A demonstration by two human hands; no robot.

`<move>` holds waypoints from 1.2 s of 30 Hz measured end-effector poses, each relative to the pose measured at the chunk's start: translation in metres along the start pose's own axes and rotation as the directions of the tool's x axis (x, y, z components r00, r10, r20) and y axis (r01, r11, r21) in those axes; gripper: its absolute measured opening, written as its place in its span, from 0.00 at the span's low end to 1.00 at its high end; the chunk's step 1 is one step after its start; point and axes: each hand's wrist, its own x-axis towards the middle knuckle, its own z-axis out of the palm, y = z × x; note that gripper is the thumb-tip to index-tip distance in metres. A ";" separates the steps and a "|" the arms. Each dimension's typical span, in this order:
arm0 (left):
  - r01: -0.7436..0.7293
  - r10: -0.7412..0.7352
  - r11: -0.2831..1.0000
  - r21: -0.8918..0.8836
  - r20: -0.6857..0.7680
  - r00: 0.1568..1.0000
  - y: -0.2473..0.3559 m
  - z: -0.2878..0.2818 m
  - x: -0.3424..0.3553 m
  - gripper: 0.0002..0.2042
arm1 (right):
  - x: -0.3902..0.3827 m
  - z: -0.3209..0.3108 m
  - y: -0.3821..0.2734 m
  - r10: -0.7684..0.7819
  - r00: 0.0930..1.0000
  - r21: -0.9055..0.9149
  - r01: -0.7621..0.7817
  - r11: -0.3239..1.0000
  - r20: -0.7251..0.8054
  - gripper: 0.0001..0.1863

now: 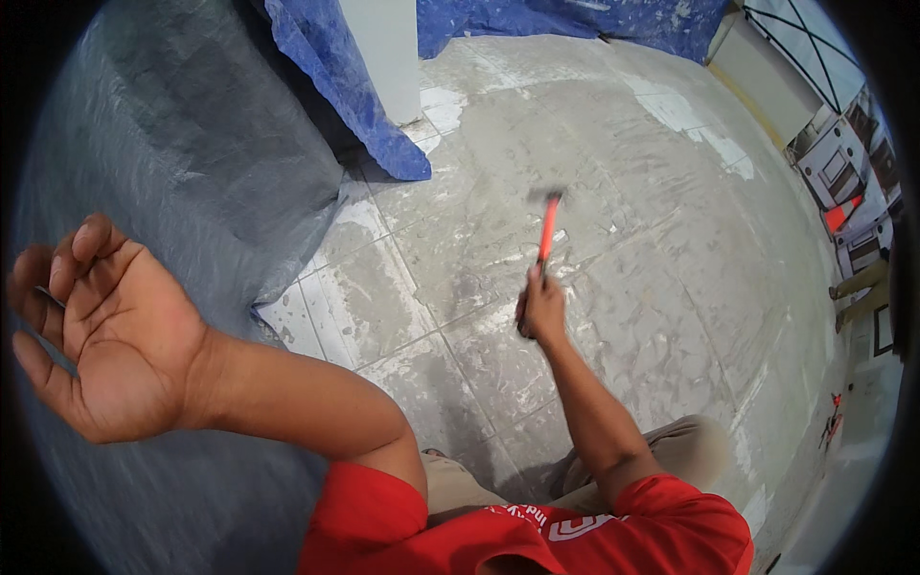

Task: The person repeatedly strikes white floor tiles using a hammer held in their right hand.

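My right hand (pixel 543 309) grips the dark handle of a hammer (pixel 547 230) with a red-orange shaft. Its dark head is smeared by motion, over the tiled floor (pixel 613 316), which carries a rough grey coat with white patches; whether the head touches the floor I cannot tell. Small pale chips lie close to the hammer head. My left hand (pixel 129 335) is raised at the far left, palm turned up, with its fingers loosely curled and apart. Nothing is in it, and it hangs in front of a grey plastic sheet (pixel 211 172).
A blue tarp (pixel 398 153) hangs beside a white post (pixel 381 57), and more blue sheeting (pixel 575 19) runs along the back. On the right stand an orange cone-like object (pixel 841 214) and printed panels (pixel 832 168). Red-handled tools (pixel 832 422) lie near the right edge.
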 end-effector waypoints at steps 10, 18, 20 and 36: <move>0.097 -0.107 0.993 0.069 0.154 0.982 -0.006 -0.002 0.001 0.13 | 0.023 -0.012 -0.225 -0.778 0.502 0.179 0.864 0.471 -0.377 0.11; 0.210 -0.195 0.977 -0.046 0.224 0.955 -0.022 0.008 -0.011 0.13 | -0.035 -0.040 0.254 0.339 0.940 -0.375 -0.300 0.877 0.041 0.18; 0.189 -0.188 0.982 0.024 0.280 0.941 -0.003 0.009 -0.004 0.14 | -0.060 0.014 0.201 0.423 0.893 -0.198 -0.393 0.898 0.150 0.20; 0.127 -0.138 0.989 0.075 0.169 0.976 -0.011 -0.005 0.000 0.14 | 0.028 -0.008 -0.175 -0.715 0.586 0.236 0.809 0.537 -0.381 0.12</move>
